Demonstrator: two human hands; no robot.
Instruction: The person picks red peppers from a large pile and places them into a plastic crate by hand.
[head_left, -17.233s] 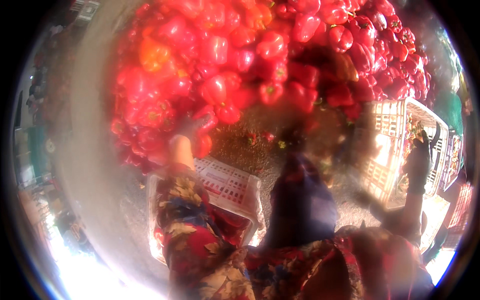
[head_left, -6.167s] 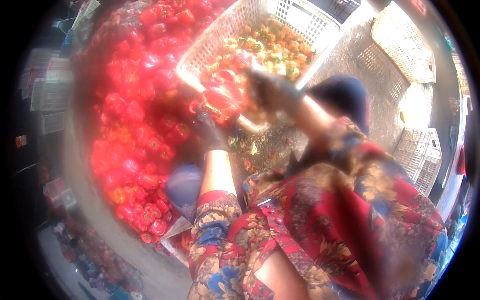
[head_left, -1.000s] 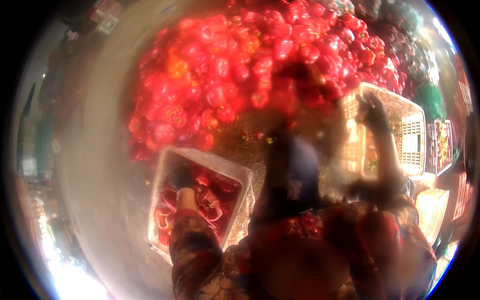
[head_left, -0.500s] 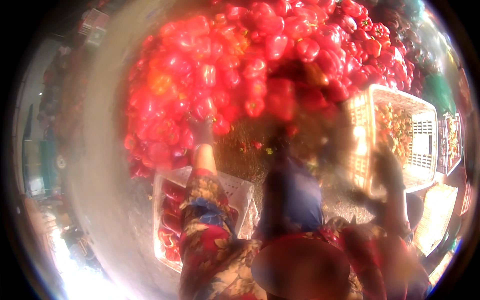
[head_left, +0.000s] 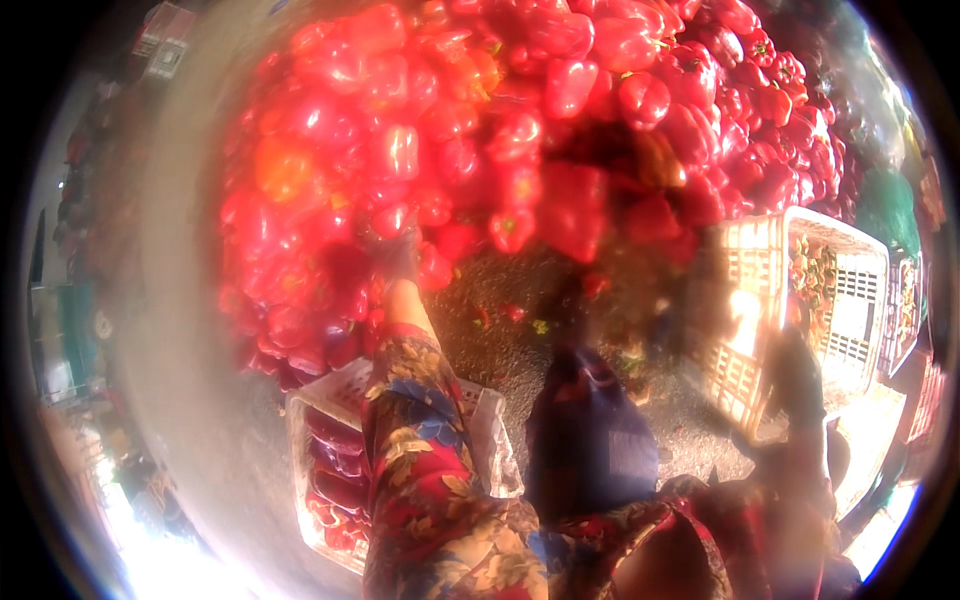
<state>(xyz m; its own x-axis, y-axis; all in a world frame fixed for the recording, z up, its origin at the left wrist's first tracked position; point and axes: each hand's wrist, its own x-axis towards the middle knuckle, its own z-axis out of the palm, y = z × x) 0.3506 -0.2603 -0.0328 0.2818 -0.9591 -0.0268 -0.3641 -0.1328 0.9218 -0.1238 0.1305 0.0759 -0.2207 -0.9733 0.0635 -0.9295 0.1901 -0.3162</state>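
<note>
A big heap of shiny red bell peppers (head_left: pixel 400 150) fills the far side, bright with glare. My left hand (head_left: pixel 394 255) reaches into its near edge, touching a pepper (head_left: pixel 393 218); glare and blur hide the fingers. A flowered sleeve (head_left: pixel 425 410) covers that arm. On the right, my right hand (head_left: pixel 797 385), blurred and greyish, hangs at the near side of a tall white slatted crate (head_left: pixel 750 262). Its fingers are smeared, and no pepper shows in it. Small brownish-green pieces (head_left: pixel 812 275) lie inside that crate.
Below my left forearm stands a white crate (head_left: pixel 300 440) part-filled with red peppers (head_left: pixel 335 470). My dark-clad leg (head_left: pixel 590 430) is in the middle. Scraps (head_left: pixel 540 327) lie on the wet-looking ground. Another pale crate (head_left: pixel 872 440) and a green sack (head_left: pixel 887 210) stand at the right.
The view has shifted a little, so the heap and the crates sit differently in it. My left hand stays at the heap's edge. My right hand remains by the tall crate, slightly lower in view.
</note>
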